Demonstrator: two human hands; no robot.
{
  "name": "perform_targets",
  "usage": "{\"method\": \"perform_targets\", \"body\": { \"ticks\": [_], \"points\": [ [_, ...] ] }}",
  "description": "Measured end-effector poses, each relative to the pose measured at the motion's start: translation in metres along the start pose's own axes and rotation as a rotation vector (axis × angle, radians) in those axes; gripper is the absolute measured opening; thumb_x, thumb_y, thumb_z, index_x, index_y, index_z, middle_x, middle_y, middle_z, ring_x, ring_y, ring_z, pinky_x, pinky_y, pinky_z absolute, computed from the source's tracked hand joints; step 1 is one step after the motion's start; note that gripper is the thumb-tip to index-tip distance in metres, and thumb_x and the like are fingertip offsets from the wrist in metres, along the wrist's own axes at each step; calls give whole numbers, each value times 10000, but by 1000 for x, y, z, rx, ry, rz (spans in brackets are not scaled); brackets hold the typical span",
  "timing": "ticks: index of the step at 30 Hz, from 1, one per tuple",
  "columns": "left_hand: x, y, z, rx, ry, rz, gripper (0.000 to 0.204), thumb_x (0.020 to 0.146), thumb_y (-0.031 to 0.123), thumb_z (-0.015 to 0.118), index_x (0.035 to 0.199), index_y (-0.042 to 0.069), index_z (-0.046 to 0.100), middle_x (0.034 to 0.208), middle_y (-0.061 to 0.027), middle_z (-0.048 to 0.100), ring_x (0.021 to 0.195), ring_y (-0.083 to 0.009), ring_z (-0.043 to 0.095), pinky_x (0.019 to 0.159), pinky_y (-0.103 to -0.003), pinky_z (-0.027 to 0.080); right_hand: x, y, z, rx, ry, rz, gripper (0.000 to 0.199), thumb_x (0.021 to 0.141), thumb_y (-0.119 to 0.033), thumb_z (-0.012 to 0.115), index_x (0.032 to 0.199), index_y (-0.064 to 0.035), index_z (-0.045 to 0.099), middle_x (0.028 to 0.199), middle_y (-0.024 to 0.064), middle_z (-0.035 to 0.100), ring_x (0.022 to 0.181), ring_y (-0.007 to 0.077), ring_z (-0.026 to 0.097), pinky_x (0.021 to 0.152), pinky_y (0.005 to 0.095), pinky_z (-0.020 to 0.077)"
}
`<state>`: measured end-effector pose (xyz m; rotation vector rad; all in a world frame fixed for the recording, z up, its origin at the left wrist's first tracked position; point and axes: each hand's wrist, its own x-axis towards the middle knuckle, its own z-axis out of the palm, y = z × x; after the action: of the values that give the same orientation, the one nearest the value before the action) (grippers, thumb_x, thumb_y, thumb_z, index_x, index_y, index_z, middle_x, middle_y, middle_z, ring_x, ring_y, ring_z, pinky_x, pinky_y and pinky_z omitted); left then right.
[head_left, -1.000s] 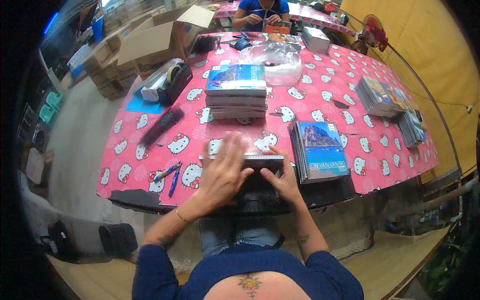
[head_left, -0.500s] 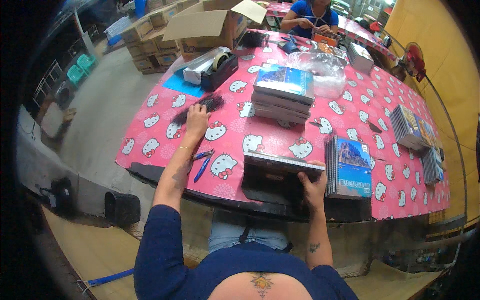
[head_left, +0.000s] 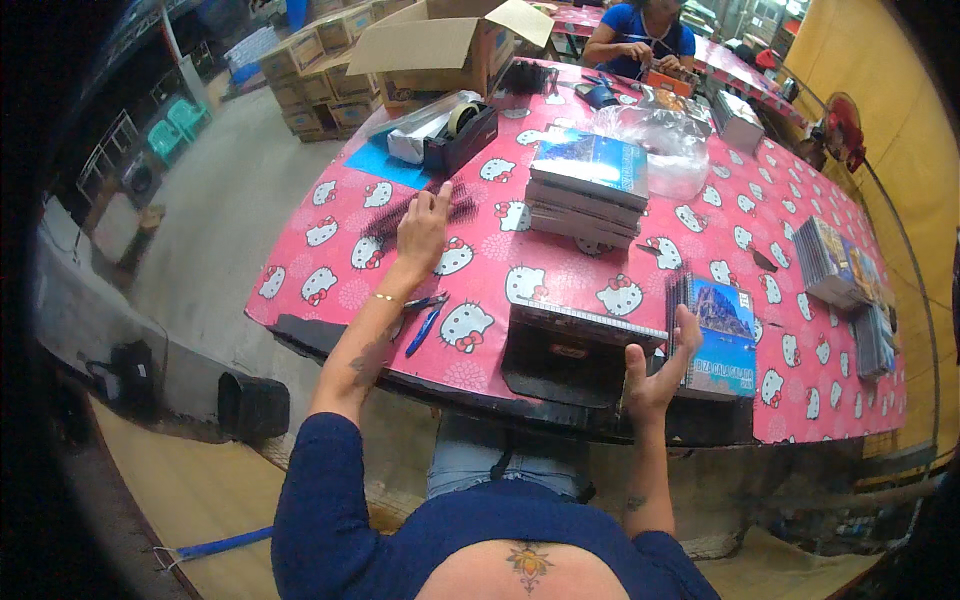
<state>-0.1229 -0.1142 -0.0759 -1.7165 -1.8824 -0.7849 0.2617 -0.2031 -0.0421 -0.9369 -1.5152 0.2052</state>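
Comb strip, black and toothed, sat upper left of frame centre on the pink patterned worktop, long axis running diagonally from lower left up to the right. Left hand was right on top of it, fingers spread and half open, touching but not visibly closed around it; grip could not be confirmed. Right hand was well apart, lower right of centre, palm open and fingers loosely curled, holding nothing, just beside the right end of the dark binding machine at the near worktop edge. So the left hand was clearly nearer the strip; the right was nearer the machine and the blue-covered booklet pile right of it. Blue pens lay by the left wrist. Taller booklet stack stood upper centre.
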Motion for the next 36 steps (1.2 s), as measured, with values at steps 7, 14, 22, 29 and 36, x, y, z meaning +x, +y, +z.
{"method": "perform_targets", "body": {
  "ticks": [7,14,22,29,36],
  "points": [
    [-32,81,-97,-676,15,-75,392,953,136,602,1317,-8,571,875,-135,622,704,-235,596,678,-349,489,29,-69,67,-248,-566,-358,246,851,-227,713,1073,-123,698,1098,71,675,1028,250,637,896,425,448],
    [-86,117,-137,-840,-127,-191,215,932,78,655,1127,-6,689,809,-84,630,671,-149,616,600,-278,486,25,-51,85,-229,-606,-269,138,864,-225,703,965,-132,704,871,52,720,783,233,684,707,388,488],
    [-83,121,-132,-736,-38,-55,131,937,98,655,1005,6,719,770,-94,665,649,-138,627,555,-288,473,27,-51,85,-217,-609,-259,133,872,-228,696,960,-129,706,862,50,717,784,242,682,715,393,487],
    [-73,115,-133,-687,-287,-266,188,926,214,678,954,29,694,796,-137,661,673,-262,646,571,-371,484,26,-53,83,-180,-595,-286,138,869,-232,686,967,-135,697,827,51,690,746,241,674,696,388,484],
    [-48,97,-132,-666,-314,180,209,893,184,711,1063,73,661,886,-110,635,713,-255,649,628,-367,506,33,-53,78,-168,-688,-276,192,876,-215,680,1027,-96,677,871,76,690,787,268,677,715,394,497]
  ]
}}
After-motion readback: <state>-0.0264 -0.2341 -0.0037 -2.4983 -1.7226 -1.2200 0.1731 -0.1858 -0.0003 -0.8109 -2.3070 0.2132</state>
